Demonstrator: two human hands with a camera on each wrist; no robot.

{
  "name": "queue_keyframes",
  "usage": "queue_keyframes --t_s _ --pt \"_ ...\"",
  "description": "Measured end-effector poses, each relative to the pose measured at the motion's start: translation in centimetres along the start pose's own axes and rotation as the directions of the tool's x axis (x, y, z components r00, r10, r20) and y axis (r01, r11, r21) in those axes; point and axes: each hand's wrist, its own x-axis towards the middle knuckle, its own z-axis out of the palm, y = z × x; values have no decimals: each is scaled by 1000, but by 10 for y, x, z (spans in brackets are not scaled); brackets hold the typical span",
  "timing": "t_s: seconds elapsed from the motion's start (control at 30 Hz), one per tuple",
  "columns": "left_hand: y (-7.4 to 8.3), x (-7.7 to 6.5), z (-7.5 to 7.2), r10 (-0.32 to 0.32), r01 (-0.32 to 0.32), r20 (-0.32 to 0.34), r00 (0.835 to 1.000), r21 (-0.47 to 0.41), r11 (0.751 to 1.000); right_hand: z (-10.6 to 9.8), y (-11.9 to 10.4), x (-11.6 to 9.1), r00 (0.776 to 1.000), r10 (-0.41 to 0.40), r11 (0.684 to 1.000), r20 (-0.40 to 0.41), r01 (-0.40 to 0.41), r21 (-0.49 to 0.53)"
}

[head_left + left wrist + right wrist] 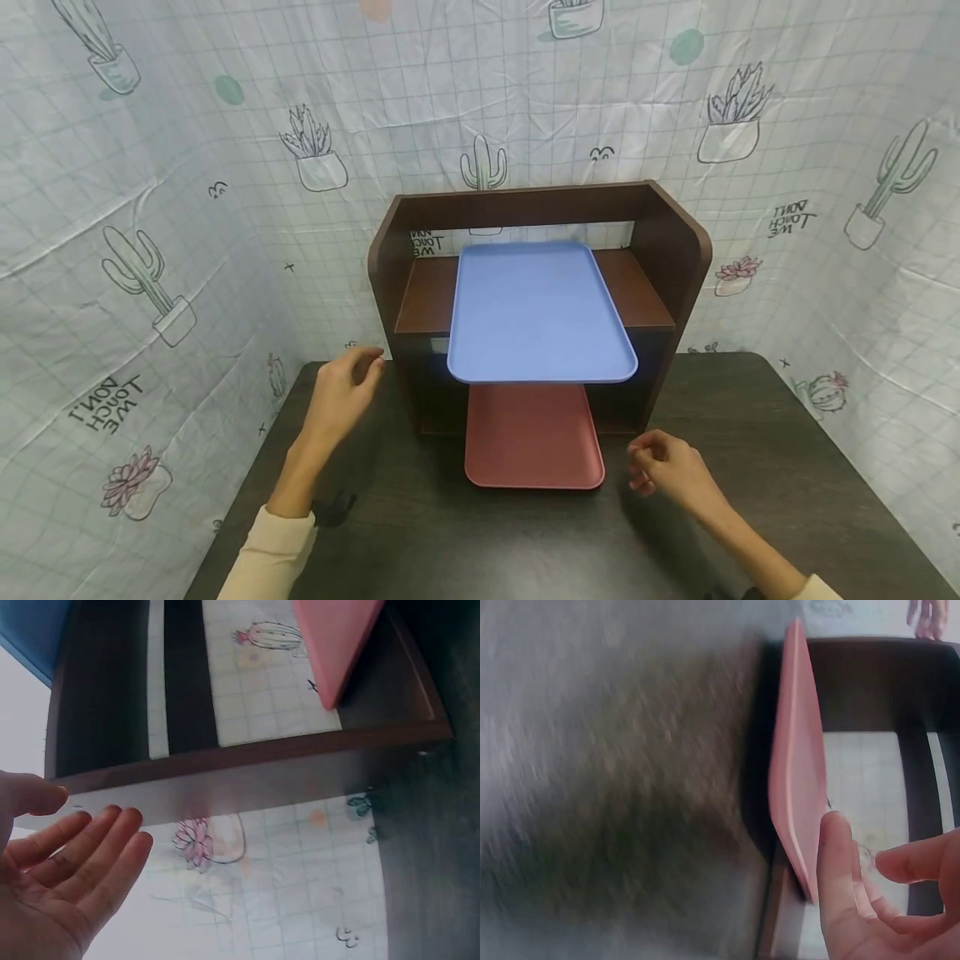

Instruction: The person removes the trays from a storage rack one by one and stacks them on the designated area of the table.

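Head view showed me left hand (347, 392) and right hand (671, 471), loosely curved, holding nothing, left and right of the red tray (534, 433), perhaps between moves; gripping it called for closer reach.

Dk tbl (757, 450) bears brown shelf (678, 242): blue tray (538, 312) on upper lvl, red tray (534, 437) prob. on btm.
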Motion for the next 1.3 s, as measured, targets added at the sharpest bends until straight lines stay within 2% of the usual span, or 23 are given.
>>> queue_keyframes --t_s 0.13,0.27,0.47,0.57,0.67,0.73,0.97,1.07,1.23,1.3 --pt "8 6 -1 -52 53 17 999 -66 996 18 2 0 998 31 995 53 -36 95" --pt "16 12 -3 -97 102 45 994 -114 988 37 5 -2 994 94 980 61 -103 170" --pt "25 21 -2 -119 125 46 992 -151 981 56 8 -4 979 190 921 69 -202 332" --pt "27 24 -1 -119 124 38 992 -177 976 58 11 -5 970 191 889 153 -237 391" --pt "29 27 1 -116 121 32 993 -205 971 57 16 -8 953 160 859 259 -264 438" --pt "29 29 2 -119 123 32 992 -216 969 57 16 -9 943 143 840 300 -276 467" --pt "28 35 6 -140 148 51 989 -247 958 69 8 -11 934 205 696 293 -350 627" --pt "27 36 8 -144 153 51 988 -277 949 73 6 -12 926 195 646 322 -369 669" --pt "25 37 11 -150 158 51 987 -330 930 83 2 -14 915 175 506 363 -400 764" --pt "25 37 12 -157 167 56 986 -353 921 87 -1 -15 916 167 463 365 -400 791"
